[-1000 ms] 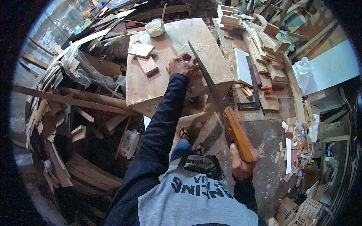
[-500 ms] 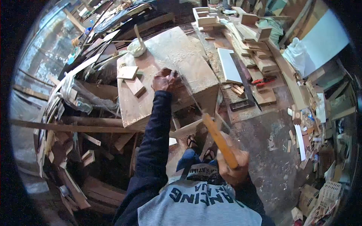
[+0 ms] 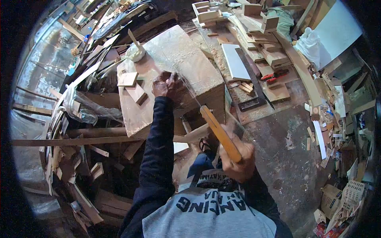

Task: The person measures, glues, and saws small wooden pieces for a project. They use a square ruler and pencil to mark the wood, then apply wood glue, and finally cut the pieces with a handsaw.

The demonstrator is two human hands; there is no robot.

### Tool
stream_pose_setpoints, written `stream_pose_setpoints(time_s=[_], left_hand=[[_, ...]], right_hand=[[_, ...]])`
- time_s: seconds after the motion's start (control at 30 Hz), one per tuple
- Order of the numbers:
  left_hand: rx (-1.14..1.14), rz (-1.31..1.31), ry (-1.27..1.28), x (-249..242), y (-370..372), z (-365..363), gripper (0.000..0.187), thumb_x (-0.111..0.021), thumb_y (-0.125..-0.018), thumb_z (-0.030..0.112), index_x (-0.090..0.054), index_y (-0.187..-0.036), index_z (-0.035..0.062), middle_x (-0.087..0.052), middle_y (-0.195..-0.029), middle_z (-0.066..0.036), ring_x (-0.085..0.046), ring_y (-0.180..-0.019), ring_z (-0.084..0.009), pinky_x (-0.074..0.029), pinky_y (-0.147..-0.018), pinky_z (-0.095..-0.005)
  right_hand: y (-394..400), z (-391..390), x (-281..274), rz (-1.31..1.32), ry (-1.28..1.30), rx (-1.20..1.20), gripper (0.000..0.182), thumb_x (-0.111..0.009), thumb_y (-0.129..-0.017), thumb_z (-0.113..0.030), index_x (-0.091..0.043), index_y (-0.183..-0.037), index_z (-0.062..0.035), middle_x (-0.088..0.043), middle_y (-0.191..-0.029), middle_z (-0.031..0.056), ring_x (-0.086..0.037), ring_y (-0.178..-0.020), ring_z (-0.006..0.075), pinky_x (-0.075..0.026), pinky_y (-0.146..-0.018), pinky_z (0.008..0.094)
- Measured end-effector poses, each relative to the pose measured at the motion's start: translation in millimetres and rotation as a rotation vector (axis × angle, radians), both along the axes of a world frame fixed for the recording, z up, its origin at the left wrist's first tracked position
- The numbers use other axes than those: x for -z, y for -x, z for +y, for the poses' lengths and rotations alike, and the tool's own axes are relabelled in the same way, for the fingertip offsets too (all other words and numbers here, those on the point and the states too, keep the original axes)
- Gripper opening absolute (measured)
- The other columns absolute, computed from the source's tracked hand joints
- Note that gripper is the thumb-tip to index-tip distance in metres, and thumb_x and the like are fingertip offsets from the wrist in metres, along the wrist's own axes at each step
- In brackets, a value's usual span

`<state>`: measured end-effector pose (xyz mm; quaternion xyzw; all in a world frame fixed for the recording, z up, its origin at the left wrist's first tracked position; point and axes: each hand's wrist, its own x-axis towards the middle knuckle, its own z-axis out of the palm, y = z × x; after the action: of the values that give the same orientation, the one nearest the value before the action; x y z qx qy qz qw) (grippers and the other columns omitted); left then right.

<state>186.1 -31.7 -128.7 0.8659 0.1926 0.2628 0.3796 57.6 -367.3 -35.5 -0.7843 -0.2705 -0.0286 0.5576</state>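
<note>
My right hand [image 3: 240, 158] is wrapped around the yellow-brown wooden handle of a handsaw [image 3: 221, 134], low in front of my body. Its thin blade [image 3: 191, 90] runs forward, away from me, passing close to the right of my left hand. My left hand [image 3: 164, 84] is closed, fingers curled, at the near edge of a large pale wooden box [image 3: 158, 47]. It bears on a brown piece of wood [image 3: 184, 96] beside the blade; the fingertips' exact grip is partly hidden. Sawdust lies scattered over the box top.
Two small wood blocks [image 3: 135, 92] and a whitish container with a stick [image 3: 135, 52] sit on the box. To the right are a white board [image 3: 235, 61], red-handled pliers [image 3: 274, 76] and stacked planks [image 3: 274, 53]. Offcuts [image 3: 95, 170] are heaped at left; scraps [image 3: 319, 139] line the right floor.
The saw and my right hand have moved forward, bringing the handle nearer my left hand. My left hand stays in place on the wood. The view has shifted slightly.
</note>
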Motion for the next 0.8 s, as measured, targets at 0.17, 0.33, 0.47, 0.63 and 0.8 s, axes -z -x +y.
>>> stream_pose_setpoints(time_s=[0.17,0.33,0.47,0.63,0.8], left_hand=[[0.024,-0.005,-0.024,-19.3,5.3,-12.5,0.022,-0.071,-0.078,0.029,-0.070,-0.082,0.0075,-0.070,-0.077,-0.008,-0.066,-0.071,-0.0174,-0.049,-0.067,-0.0299],[-0.106,0.089,-0.048,-33.5,6.9,-31.0,0.025,-0.068,-0.083,0.028,-0.069,-0.082,0.0033,-0.070,-0.078,-0.008,-0.065,-0.070,-0.0133,-0.050,-0.069,-0.0278],[-0.069,0.048,-0.030,-25.4,4.0,-23.5,0.024,-0.069,-0.082,0.027,-0.069,-0.082,0.0032,-0.070,-0.078,-0.009,-0.065,-0.071,-0.0144,-0.051,-0.069,-0.0281],[-0.134,0.123,0.027,-36.5,8.7,-32.8,0.026,-0.068,-0.075,0.036,-0.072,-0.083,0.0121,-0.071,-0.085,-0.006,-0.067,-0.084,-0.0225,-0.047,-0.080,-0.0350],[-0.106,0.128,-0.014,-38.3,10.2,-31.5,0.026,-0.068,-0.076,0.036,-0.071,-0.084,0.0113,-0.071,-0.086,-0.007,-0.067,-0.084,-0.0233,-0.048,-0.078,-0.0354]], right_hand=[[17.2,-13.5,-18.2,0.057,0.047,0.025,0.036,-0.054,-0.079,0.001,-0.056,-0.115,0.0072,-0.065,-0.096,0.0229,-0.068,-0.076,0.0301,-0.053,-0.064,0.0343],[15.9,-14.2,-15.8,0.151,0.027,0.039,0.036,-0.055,-0.079,-0.002,-0.057,-0.114,0.0051,-0.065,-0.091,0.0241,-0.069,-0.077,0.0293,-0.051,-0.065,0.0332],[-4.6,5.8,-5.5,0.222,0.027,0.021,0.033,-0.056,-0.079,-0.003,-0.059,-0.111,0.0064,-0.064,-0.084,0.0237,-0.067,-0.068,0.0303,-0.050,-0.059,0.0332],[24.1,-19.2,-12.1,0.030,0.081,0.082,0.035,-0.058,-0.076,-0.003,-0.059,-0.110,0.0066,-0.064,-0.083,0.0233,-0.066,-0.067,0.0314,-0.050,-0.059,0.0333],[14.1,-12.1,-16.2,0.224,0.038,0.052,0.037,-0.058,-0.075,-0.002,-0.059,-0.111,0.0074,-0.064,-0.084,0.0226,-0.067,-0.067,0.0315,-0.051,-0.060,0.0338]])
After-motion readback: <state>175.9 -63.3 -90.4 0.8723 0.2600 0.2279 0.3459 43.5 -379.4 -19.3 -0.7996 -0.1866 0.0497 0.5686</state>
